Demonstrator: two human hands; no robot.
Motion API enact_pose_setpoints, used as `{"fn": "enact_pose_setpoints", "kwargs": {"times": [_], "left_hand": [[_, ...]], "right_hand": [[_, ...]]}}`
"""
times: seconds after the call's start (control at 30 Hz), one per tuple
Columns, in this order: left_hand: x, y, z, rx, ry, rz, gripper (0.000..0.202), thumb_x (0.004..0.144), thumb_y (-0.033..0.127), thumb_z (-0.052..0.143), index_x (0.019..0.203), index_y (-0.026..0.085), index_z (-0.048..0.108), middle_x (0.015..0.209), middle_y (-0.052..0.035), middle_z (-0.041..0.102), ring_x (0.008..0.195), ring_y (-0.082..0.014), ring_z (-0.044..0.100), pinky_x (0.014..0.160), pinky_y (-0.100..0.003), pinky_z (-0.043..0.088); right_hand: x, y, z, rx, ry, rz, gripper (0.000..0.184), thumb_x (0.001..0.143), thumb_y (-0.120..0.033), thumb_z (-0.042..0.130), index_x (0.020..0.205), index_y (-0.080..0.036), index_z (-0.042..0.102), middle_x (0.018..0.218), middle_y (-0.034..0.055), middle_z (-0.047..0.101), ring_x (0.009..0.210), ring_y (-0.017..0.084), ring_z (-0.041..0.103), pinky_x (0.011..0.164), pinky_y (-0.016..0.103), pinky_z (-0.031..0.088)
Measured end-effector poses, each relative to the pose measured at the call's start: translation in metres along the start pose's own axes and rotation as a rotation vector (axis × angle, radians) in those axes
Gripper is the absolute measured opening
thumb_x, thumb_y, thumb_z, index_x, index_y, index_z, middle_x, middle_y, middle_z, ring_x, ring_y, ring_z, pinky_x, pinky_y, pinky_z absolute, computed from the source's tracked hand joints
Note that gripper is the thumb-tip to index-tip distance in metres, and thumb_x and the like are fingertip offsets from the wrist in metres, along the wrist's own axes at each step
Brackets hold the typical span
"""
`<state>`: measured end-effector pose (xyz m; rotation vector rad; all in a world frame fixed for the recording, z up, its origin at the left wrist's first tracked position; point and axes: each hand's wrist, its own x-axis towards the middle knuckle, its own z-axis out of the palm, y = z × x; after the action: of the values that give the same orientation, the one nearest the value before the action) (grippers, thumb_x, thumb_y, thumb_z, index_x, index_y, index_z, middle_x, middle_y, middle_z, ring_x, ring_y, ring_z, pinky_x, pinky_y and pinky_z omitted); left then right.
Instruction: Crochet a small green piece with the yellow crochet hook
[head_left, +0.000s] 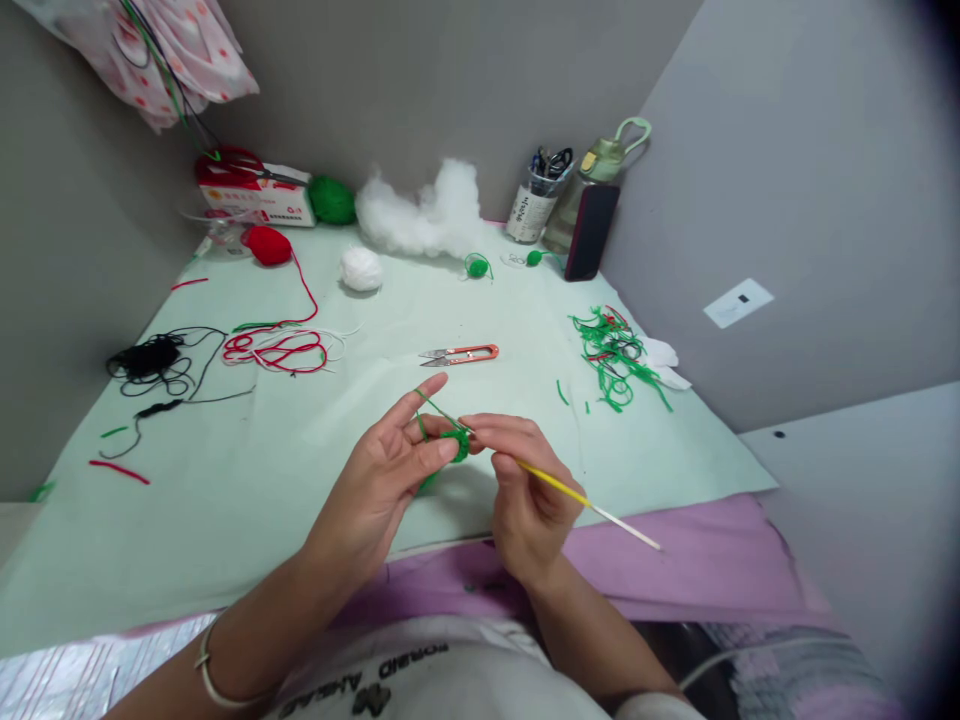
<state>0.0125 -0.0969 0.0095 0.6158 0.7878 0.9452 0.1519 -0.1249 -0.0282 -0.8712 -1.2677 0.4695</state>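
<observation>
My left hand (394,450) pinches a small piece of green crochet work (459,446) between thumb and fingers. A strand of green yarn (435,405) runs over its raised index finger to the piece. In my right hand (529,480) is a crochet hook (559,485) with a yellow grip, held like a pen. The hook's tip meets the green piece, though the fingers partly hide it. Just beyond both hands, orange-handled thread snips (461,354) lie on the pale green table cover (390,320).
At left lie black yarn (150,360), a red yarn ball (268,245) and tangled red yarn (277,350). White stuffing (424,215) and a white ball (361,269) sit farther back. A phone (592,232) leans on a bottle (574,200); green scraps (615,355) lie at right.
</observation>
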Motion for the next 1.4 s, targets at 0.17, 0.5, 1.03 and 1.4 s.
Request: {"fn": "enact_pose_setpoints", "kwargs": {"times": [0.17,0.5,1.03,1.4], "left_hand": [[-0.001,0.004,-0.001,0.058,0.020,0.028,0.065,0.078,0.026,0.088,0.140,0.026,0.069,0.089,0.0013,0.071,0.087,-0.0175,0.065,0.087,-0.031,0.048],[-0.002,0.002,-0.010,0.210,0.039,0.168,0.052,0.084,0.025,0.086,0.134,0.031,0.075,0.087,0.0037,0.064,0.084,-0.0132,0.058,0.081,-0.026,0.047],[0.003,0.006,-0.007,0.007,-0.013,-0.025,0.048,0.077,0.030,0.091,0.124,0.025,0.082,0.083,0.0013,0.068,0.081,-0.0137,0.063,0.083,-0.026,0.050],[0.004,-0.004,0.001,0.011,-0.004,0.083,0.048,0.076,0.026,0.095,0.121,0.031,0.083,0.084,0.0030,0.070,0.082,-0.0110,0.063,0.081,-0.021,0.051]], "right_hand": [[0.008,0.000,-0.002,0.280,0.005,0.258,0.016,0.104,-0.034,0.065,0.102,-0.028,0.081,0.097,0.0043,0.083,0.076,0.017,0.074,0.068,0.033,0.062],[0.014,-0.009,-0.014,0.087,-0.111,0.111,0.023,0.109,-0.024,0.052,0.112,-0.025,0.074,0.099,0.0046,0.082,0.073,0.015,0.077,0.069,0.031,0.066],[0.015,-0.005,-0.008,0.058,-0.009,0.064,0.022,0.107,-0.025,0.057,0.105,-0.025,0.079,0.088,0.0042,0.075,0.069,0.015,0.068,0.060,0.031,0.060],[0.009,-0.001,-0.008,-0.248,-0.133,-0.165,0.031,0.100,-0.012,0.065,0.121,-0.031,0.079,0.107,0.0063,0.077,0.095,0.019,0.074,0.077,0.033,0.064]]}}
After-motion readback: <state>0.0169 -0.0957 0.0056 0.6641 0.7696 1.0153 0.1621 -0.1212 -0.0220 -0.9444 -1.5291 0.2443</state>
